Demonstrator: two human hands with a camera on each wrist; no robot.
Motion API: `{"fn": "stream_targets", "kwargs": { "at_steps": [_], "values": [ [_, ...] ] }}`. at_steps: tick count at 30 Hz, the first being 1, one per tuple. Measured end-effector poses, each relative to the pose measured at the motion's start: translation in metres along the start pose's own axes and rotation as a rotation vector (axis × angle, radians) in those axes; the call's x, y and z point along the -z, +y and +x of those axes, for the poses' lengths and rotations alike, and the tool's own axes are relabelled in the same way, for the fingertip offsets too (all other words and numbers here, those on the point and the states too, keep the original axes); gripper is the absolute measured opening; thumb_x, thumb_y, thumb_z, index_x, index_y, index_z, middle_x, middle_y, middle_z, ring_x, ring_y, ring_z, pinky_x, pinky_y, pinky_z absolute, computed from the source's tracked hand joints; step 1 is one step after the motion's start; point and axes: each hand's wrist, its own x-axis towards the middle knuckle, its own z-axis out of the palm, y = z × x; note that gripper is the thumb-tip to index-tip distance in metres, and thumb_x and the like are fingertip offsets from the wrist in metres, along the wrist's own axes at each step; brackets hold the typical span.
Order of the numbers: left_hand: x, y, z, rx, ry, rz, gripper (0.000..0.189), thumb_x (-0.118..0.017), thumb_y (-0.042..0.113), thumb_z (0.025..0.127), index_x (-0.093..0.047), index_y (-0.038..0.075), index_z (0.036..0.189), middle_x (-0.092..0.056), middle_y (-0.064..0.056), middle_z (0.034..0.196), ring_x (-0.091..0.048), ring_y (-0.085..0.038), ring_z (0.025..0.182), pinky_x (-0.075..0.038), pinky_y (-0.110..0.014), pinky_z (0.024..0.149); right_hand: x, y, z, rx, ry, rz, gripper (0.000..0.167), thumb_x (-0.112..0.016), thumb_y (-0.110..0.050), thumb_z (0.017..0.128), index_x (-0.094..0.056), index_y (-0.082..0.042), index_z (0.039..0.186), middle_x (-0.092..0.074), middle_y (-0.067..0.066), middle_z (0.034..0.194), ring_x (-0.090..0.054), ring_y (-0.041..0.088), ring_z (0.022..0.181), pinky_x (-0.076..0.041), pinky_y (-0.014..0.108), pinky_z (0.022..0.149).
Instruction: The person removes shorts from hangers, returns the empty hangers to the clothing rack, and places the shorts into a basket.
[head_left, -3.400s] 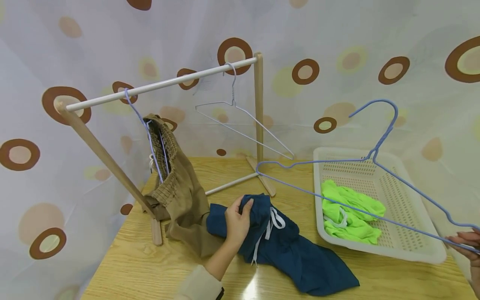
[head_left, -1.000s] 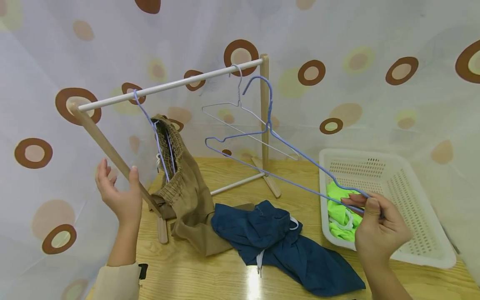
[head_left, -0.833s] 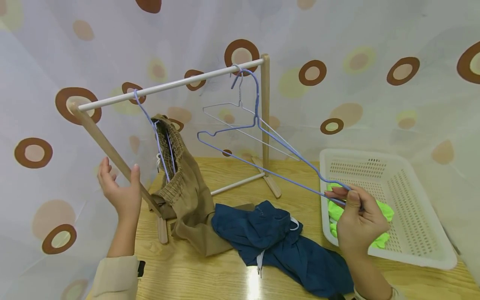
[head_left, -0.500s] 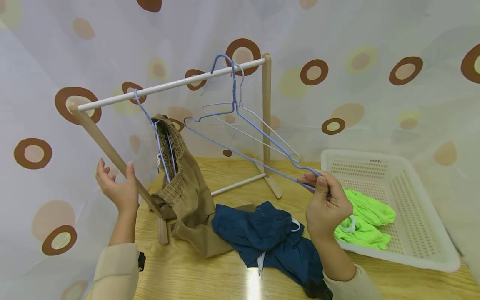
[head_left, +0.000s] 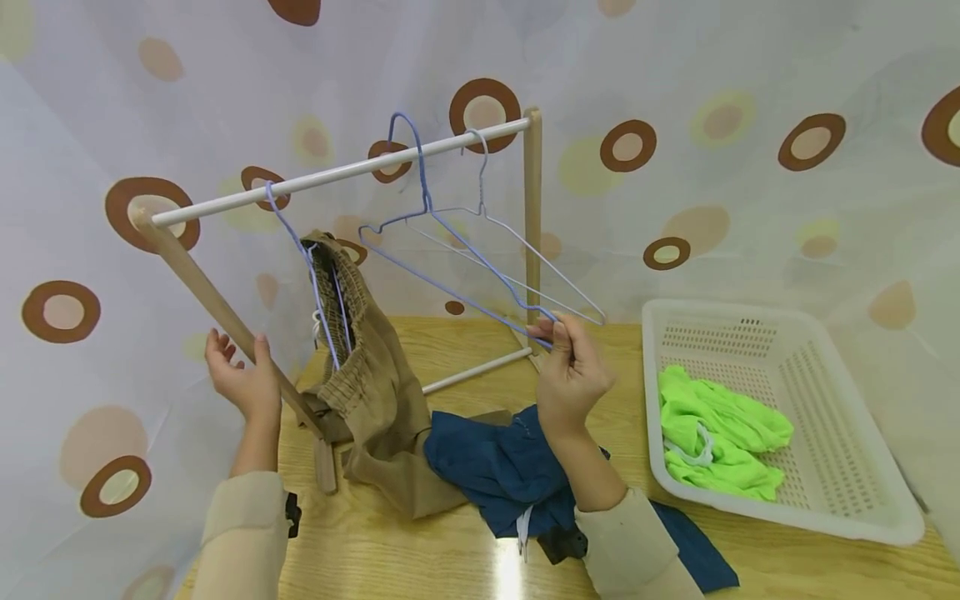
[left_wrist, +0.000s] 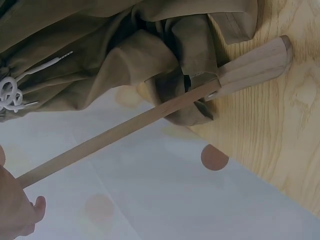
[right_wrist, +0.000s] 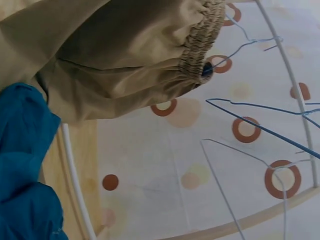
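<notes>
My right hand [head_left: 573, 375] pinches the lower right corner of a blue wire hanger [head_left: 426, 200]. The hanger slants up and left, with its hook overlapping the white bar [head_left: 337, 173] of a clothes rack between two other hangers. In the right wrist view, bare blue wire [right_wrist: 265, 128] reaches toward the bar. My left hand [head_left: 243, 379] is raised at the rack's left wooden post [head_left: 202, 287], thumb and fingers spread loosely on either side of it. Brown drawstring pants [head_left: 382, 433] hang on a lilac hanger [head_left: 315, 287] at the bar's left.
Dark blue drawstring pants [head_left: 487, 467] lie crumpled on the wooden table [head_left: 390, 550], partly behind my right forearm. A pale bare hanger [head_left: 540, 257] hangs at the bar's right. On the right stands a white basket [head_left: 654, 417] with a lime green garment [head_left: 735, 417] inside.
My right hand has carried the blue hanger left, bringing its hook up to the bar. Earlier my left hand let go of the dark blue pants and moved to the post.
</notes>
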Motion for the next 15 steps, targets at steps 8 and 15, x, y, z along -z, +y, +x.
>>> {"fn": "stream_targets", "kwargs": {
  "at_steps": [8,15],
  "values": [
    [-0.004,-0.004,-0.002,-0.033,0.02,-0.034,0.037,-0.061,0.007,0.087,-0.056,0.004,0.123,-0.056,0.005,0.101,-0.052,-0.004,0.095,-0.045,-0.017,0.077,-0.003,0.012,-0.023,-0.024,-0.041,-0.062,0.014,-0.054,0.007,0.088,-0.063,0.017,0.082,-0.063,0.029,0.067,-0.068,0.021,0.061,-0.056,0.019,0.063],
    [-0.006,-0.001,0.002,-0.05,0.078,-0.011,0.025,-0.058,0.003,0.087,-0.061,-0.003,0.111,-0.056,0.006,0.088,-0.053,-0.003,0.083,-0.045,-0.013,0.069,-0.003,0.017,-0.034,-0.048,-0.121,-0.033,0.011,-0.053,0.012,0.086,-0.063,0.017,0.087,-0.063,0.029,0.071,-0.066,0.032,0.062,-0.056,0.02,0.065]
  ]
}}
